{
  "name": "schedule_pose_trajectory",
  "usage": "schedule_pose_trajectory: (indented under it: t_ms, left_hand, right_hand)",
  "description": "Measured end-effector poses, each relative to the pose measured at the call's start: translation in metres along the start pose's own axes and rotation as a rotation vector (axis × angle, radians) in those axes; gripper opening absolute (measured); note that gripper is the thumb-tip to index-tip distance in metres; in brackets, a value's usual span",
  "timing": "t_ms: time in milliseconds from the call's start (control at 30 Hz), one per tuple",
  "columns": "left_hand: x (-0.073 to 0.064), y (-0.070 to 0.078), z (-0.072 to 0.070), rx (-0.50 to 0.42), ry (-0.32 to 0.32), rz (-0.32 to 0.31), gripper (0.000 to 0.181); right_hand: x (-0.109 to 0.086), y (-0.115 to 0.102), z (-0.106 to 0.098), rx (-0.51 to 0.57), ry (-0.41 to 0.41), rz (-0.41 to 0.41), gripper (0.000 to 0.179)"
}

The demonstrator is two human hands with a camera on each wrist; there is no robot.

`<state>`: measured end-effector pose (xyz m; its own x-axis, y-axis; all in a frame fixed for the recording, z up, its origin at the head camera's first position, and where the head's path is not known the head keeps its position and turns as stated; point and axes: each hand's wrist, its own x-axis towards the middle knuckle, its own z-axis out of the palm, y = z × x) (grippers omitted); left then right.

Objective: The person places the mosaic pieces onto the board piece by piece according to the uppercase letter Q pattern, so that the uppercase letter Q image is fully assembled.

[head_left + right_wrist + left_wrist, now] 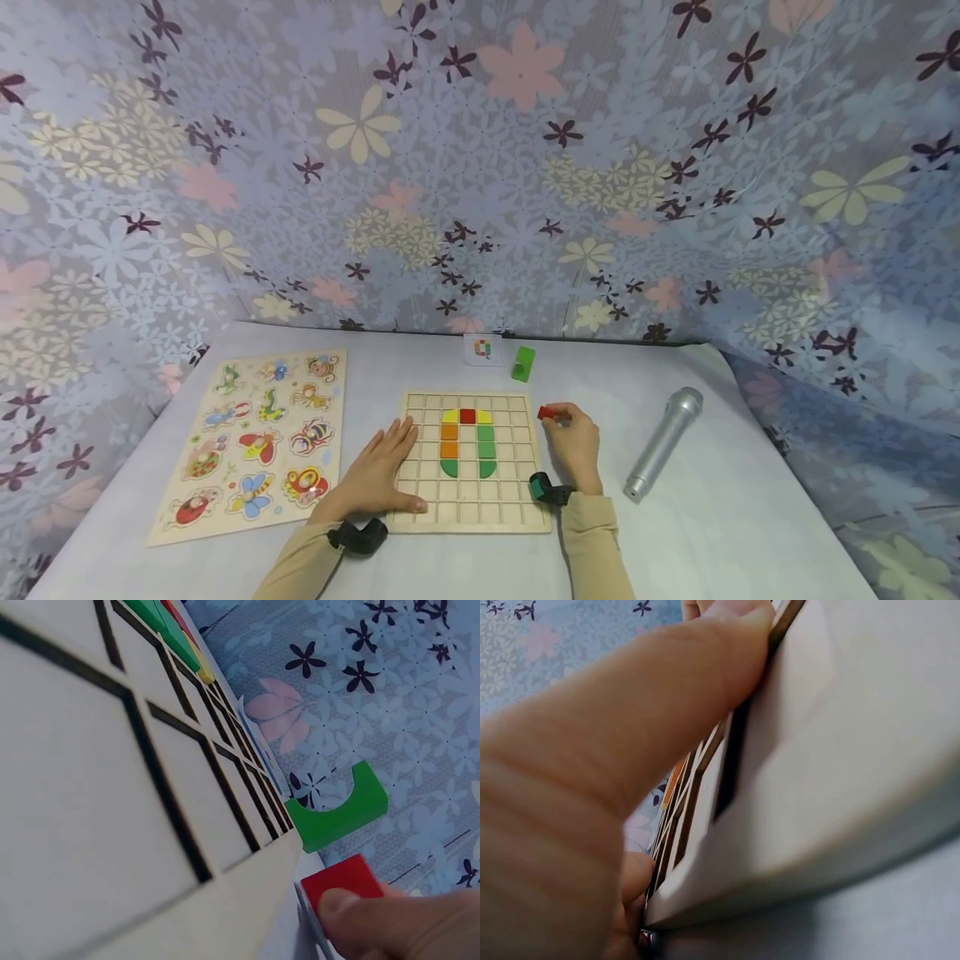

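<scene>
A wooden grid board (517,493) lies in front of me. A ring of blocks sits in its cells: a red block (467,416) between yellow corners, orange blocks (449,440) down the left, green blocks (487,442) down the right, and dark green rounded corners below. My left hand (375,475) rests on the board's left side with fingers spread and the thumb near the front edge. Just right of the board, my right hand (576,442) pinches a small red block (341,877) between thumb and finger. Some of its fingers are hidden.
Behind the board lie a small picture card (472,357) and a green block with a curved notch (345,817). An insect picture puzzle (243,479) takes up the left of the table. A silver microphone (663,446) lies at the right. Flowered cloth hangs behind.
</scene>
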<state>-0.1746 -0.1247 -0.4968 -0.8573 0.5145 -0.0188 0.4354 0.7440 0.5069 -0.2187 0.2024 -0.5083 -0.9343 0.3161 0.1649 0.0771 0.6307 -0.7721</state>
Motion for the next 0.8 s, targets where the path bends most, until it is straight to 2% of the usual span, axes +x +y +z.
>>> schedule_pose_trajectory:
  t_ms: [100,233,367,467,667,733,800]
  left_hand:
    - [0.000,0.002,-0.001,-0.004,-0.002,0.004,0.117]
    - [-0.001,0.002,-0.002,-0.007,0.002,0.006,0.118]
    - [-0.002,0.002,-0.001,-0.006,0.010,0.010,0.117]
    - [-0.003,0.001,0.001,-0.001,0.007,-0.002,0.117]
    - [-0.002,0.000,0.001,0.008,0.008,0.007,0.117]
    - [-0.001,0.000,0.001,0.004,0.011,0.015,0.117]
    - [0.000,0.000,0.001,0.004,0.013,0.014,0.117]
  right_hand:
    - [0.000,-0.003,-0.001,0.041,0.005,0.042,0.019]
    - [-0.003,-0.012,0.000,0.185,-0.039,0.094,0.021]
    - [-0.009,-0.027,0.004,0.356,-0.142,0.127,0.021]
    - [-0.015,-0.038,0.009,0.422,-0.265,0.103,0.023]
    - [-0.029,-0.055,0.018,0.337,-0.610,-0.013,0.021]
    - [-0.033,-0.059,0.020,0.274,-0.673,-0.058,0.020]
    - [-0.037,-0.063,0.022,0.209,-0.689,-0.111,0.018]
